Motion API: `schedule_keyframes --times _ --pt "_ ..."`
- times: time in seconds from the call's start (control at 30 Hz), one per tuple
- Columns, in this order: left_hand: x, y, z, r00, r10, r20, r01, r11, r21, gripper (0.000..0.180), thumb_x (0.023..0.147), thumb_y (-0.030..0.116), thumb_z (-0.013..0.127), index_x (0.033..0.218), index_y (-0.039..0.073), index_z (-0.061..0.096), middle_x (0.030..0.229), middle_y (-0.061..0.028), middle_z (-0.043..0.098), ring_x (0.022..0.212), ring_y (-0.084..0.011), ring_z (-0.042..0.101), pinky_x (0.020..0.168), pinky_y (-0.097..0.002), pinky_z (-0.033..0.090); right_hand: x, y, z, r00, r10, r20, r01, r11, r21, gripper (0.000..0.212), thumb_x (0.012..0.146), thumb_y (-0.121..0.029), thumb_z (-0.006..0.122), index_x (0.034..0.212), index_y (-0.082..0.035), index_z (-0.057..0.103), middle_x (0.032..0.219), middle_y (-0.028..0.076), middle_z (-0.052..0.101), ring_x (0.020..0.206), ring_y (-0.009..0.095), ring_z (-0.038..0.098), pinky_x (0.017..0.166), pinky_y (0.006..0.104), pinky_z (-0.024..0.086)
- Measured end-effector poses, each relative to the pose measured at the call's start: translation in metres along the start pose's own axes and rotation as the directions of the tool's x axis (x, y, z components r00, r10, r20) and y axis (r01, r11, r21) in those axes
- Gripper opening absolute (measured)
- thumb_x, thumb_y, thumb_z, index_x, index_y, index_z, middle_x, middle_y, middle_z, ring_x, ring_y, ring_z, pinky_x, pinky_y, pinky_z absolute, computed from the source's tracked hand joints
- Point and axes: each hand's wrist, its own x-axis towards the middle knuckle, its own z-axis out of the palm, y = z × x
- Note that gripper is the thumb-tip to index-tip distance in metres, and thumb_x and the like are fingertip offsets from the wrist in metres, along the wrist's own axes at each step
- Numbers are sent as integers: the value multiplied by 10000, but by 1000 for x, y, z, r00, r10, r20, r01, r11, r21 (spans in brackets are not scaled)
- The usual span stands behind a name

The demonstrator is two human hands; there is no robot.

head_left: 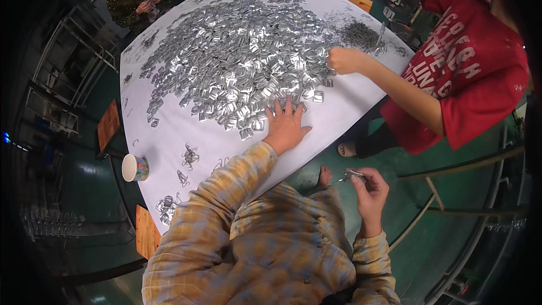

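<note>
My left hand (pixel 286 129): spread wide, fingertips at shiny bits (pixel 237 65).
My right hand (pixel 370 193): pinching bent wires (pixel 349 173).
Shiny bits: probably light, stiff, slippery; best held by edges.

Bits of silver wire (pixel 351 173) in the bare right hand (pixel 371 192) – too small and tangled to count, partly behind the thumb. Whatever lies under the bare left hand's (pixel 285 127) palm is hidden. Pile of shiny silver flat metal pieces (pixel 237 51): lower layers buried, glare washes out outlines. Dark thin-wire heap (pixel 360 35) merges into one mass. Yellow-and-grey plaid left sleeve (pixel 209 203) covers part of the white-covered table's (pixel 164 152) near edge; lower picture edge cuts both sleeves. Co-worker in red T-shirt (pixel 474 68) – head cropped by top edge, grip contents hidden by curled fingers.
</note>
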Motion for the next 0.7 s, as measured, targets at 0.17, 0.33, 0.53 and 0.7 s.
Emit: schedule_keyframes --times 0.17,0.33,0.53,0.7 --pt "-63 -4 7 971 178 -158 -171 984 58 722 844 511 522 1415 133 292 1473 -221 186 1360 -428 148 1003 -692 120 8 -1 3 1000 0 12 0 1000 -1 86 810 24 626 893 42 611 850 104 649 748 137 607 702 250 478" --pt "-119 -35 20 970 205 -127 -205 979 18 720 852 536 491 1423 146 288 1496 -174 164 1375 -400 128 1007 -697 93 15 -1 7 999 4 47 -6 1000 29 97 808 28 625 903 45 615 858 106 649 743 131 607 686 246 482" --pt "-142 -89 6 992 -8 -125 25 991 131 700 865 502 487 1424 134 283 1498 -162 172 1379 -399 111 1004 -696 81 14 -5 14 998 13 68 -16 999 40 101 808 36 620 907 52 612 872 115 648 742 135 608 690 257 491" --pt "-179 -89 -8 992 127 -29 -122 985 123 749 849 515 498 1421 87 273 1491 -138 210 1384 -349 149 1011 -690 90 14 -4 18 994 25 110 -35 995 93 105 806 47 614 911 51 602 886 117 645 770 146 604 726 259 479"
